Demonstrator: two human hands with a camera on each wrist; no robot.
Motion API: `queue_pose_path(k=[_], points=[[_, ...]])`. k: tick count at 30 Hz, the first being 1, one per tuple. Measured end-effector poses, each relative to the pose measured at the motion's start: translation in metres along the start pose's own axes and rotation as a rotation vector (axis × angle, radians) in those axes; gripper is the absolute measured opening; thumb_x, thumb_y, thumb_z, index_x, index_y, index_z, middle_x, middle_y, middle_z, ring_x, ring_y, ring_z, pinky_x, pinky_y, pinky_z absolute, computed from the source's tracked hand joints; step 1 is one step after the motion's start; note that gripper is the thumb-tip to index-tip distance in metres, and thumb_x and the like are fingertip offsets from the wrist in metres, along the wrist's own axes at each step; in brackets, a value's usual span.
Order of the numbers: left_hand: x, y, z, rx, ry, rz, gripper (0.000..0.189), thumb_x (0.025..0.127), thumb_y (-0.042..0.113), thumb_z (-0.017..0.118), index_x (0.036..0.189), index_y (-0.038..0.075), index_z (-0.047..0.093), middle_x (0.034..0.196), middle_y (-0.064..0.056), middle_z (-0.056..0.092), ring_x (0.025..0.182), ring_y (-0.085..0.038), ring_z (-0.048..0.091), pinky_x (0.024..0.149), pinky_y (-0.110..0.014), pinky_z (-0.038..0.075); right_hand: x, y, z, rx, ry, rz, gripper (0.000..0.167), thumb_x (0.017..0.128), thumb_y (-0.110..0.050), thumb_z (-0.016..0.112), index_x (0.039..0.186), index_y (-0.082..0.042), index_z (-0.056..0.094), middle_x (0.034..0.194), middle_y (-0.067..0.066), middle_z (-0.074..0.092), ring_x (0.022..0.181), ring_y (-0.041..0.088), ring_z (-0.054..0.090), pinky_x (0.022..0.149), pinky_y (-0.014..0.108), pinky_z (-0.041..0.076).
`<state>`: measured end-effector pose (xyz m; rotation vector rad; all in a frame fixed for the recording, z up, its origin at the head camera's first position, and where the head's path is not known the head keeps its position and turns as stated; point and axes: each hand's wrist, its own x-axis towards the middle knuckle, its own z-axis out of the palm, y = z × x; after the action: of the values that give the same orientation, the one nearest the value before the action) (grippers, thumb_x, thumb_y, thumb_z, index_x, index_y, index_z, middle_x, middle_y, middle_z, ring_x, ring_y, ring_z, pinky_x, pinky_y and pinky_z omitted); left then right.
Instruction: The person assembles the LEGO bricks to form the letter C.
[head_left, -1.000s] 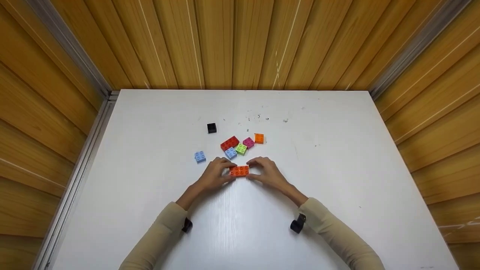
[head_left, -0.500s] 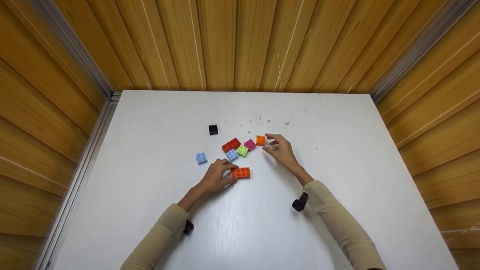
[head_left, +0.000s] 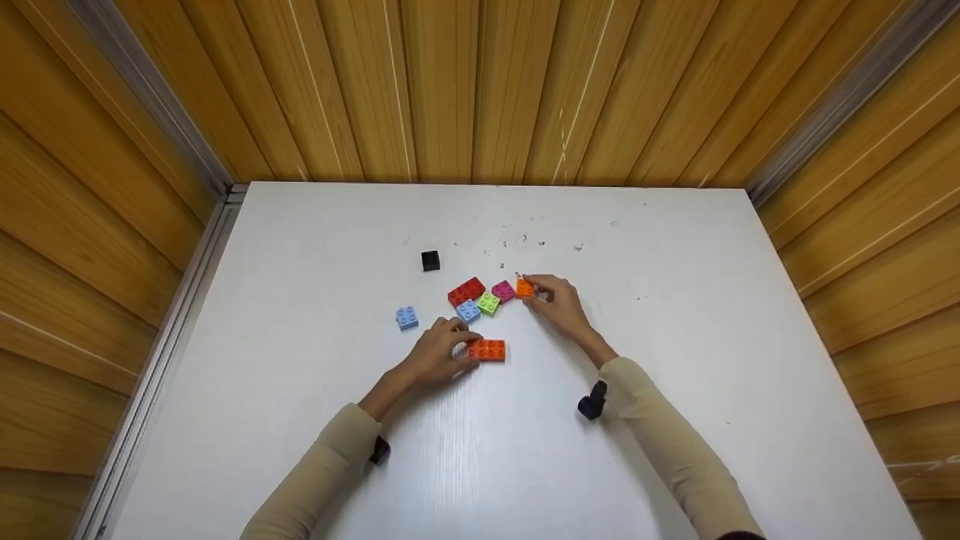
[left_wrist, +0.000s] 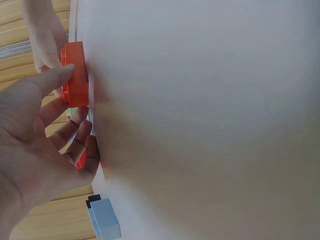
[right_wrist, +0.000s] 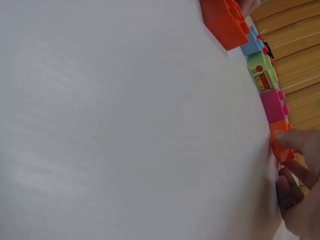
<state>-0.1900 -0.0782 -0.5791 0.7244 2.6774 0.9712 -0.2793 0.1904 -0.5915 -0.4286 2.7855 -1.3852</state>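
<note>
My left hand [head_left: 438, 351] pinches the left end of a long orange-red toy brick [head_left: 491, 350] lying studs up on the table; the left wrist view shows the thumb on the brick's near side [left_wrist: 78, 82]. Farther back, my right hand [head_left: 561, 304] pinches a small orange brick [head_left: 524, 289] between thumb and fingers, and in the right wrist view that orange brick [right_wrist: 281, 145] stands beside the magenta brick [right_wrist: 273, 106]. Left of it in the head view are a lime green brick [head_left: 489, 303], a light blue brick [head_left: 468, 310] and a red brick [head_left: 466, 292], close together.
Another light blue brick [head_left: 406, 318] lies to the left of the group. A black brick [head_left: 430, 260] sits farther back. Small dark marks [head_left: 541, 242] dot the white table [head_left: 337, 247], and wood-patterned panels [head_left: 442, 90] stand behind it.
My right hand has left the long orange-red brick, moved back to the small orange brick and taken hold of it. My left hand has stayed on the long brick.
</note>
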Motion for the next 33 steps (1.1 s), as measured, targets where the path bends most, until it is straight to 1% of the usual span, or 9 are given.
queue_pose_path(k=[3, 7, 10, 14, 17, 23, 29, 33], points=[[0.0, 0.0, -0.001, -0.011, -0.016, -0.01, 0.04, 0.095, 0.027, 0.071, 0.131, 0.01, 0.069, 0.124, -0.014, 0.061, 0.114, -0.03, 0.05, 0.095, -0.047, 0.045, -0.005, 0.0, -0.002, 0.019, -0.006, 0.005, 0.042, 0.09, -0.002, 0.074, 0.131, -0.001, 0.068, 0.127, 0.02, 0.069, 0.104, 0.031, 0.062, 0.088, 0.034, 0.048], [-0.001, -0.003, -0.002, -0.038, -0.018, 0.018, 0.038, 0.095, 0.024, 0.072, 0.129, 0.006, 0.069, 0.122, -0.016, 0.06, 0.112, -0.03, 0.05, 0.096, -0.046, 0.044, -0.012, 0.001, -0.005, 0.034, -0.03, 0.016, 0.041, 0.09, -0.003, 0.074, 0.131, -0.002, 0.068, 0.127, 0.019, 0.07, 0.104, 0.031, 0.063, 0.09, 0.035, 0.049], [-0.001, -0.006, -0.003, -0.056, -0.012, 0.044, 0.036, 0.095, 0.021, 0.072, 0.127, 0.004, 0.07, 0.119, -0.017, 0.061, 0.11, -0.03, 0.05, 0.094, -0.045, 0.045, -0.018, 0.002, -0.007, 0.028, -0.047, 0.01, 0.04, 0.09, -0.003, 0.076, 0.129, -0.001, 0.069, 0.123, 0.019, 0.071, 0.104, 0.03, 0.065, 0.088, 0.032, 0.049], [-0.001, -0.007, -0.003, -0.062, -0.003, 0.048, 0.035, 0.095, 0.02, 0.071, 0.126, 0.002, 0.069, 0.118, -0.017, 0.061, 0.111, -0.031, 0.051, 0.096, -0.046, 0.046, -0.024, 0.002, -0.011, 0.024, -0.056, -0.015, 0.038, 0.087, -0.003, 0.079, 0.125, 0.0, 0.072, 0.115, 0.018, 0.073, 0.099, 0.03, 0.067, 0.083, 0.027, 0.047], [-0.002, -0.007, -0.004, -0.061, -0.002, 0.03, 0.036, 0.096, 0.021, 0.07, 0.126, 0.002, 0.069, 0.119, -0.017, 0.06, 0.112, -0.031, 0.05, 0.097, -0.046, 0.046, -0.028, -0.001, -0.014, 0.035, -0.084, -0.029, 0.038, 0.086, -0.003, 0.08, 0.123, -0.001, 0.073, 0.111, 0.017, 0.073, 0.096, 0.029, 0.066, 0.08, 0.025, 0.047], [-0.004, -0.009, -0.004, -0.06, 0.004, 0.01, 0.036, 0.097, 0.023, 0.069, 0.128, 0.005, 0.068, 0.119, -0.015, 0.059, 0.11, -0.028, 0.049, 0.095, -0.043, 0.045, -0.035, -0.003, -0.018, 0.041, -0.152, -0.061, 0.037, 0.087, -0.006, 0.08, 0.123, -0.002, 0.073, 0.111, 0.015, 0.074, 0.094, 0.025, 0.064, 0.08, 0.023, 0.048], [-0.004, -0.007, -0.003, -0.061, 0.005, 0.026, 0.034, 0.097, 0.022, 0.069, 0.126, 0.004, 0.068, 0.114, -0.015, 0.059, 0.104, -0.027, 0.048, 0.089, -0.041, 0.043, -0.042, -0.001, -0.02, 0.018, -0.17, -0.12, 0.038, 0.087, -0.008, 0.081, 0.122, 0.0, 0.072, 0.106, 0.016, 0.072, 0.09, 0.027, 0.063, 0.081, 0.026, 0.05], [-0.005, -0.007, -0.002, -0.066, 0.007, 0.022, 0.033, 0.098, 0.022, 0.068, 0.126, 0.004, 0.068, 0.113, -0.015, 0.058, 0.102, -0.026, 0.048, 0.088, -0.04, 0.042, -0.045, -0.001, -0.02, 0.011, -0.177, -0.119, 0.038, 0.086, -0.008, 0.082, 0.122, 0.0, 0.071, 0.104, 0.016, 0.071, 0.09, 0.028, 0.063, 0.081, 0.027, 0.05]])
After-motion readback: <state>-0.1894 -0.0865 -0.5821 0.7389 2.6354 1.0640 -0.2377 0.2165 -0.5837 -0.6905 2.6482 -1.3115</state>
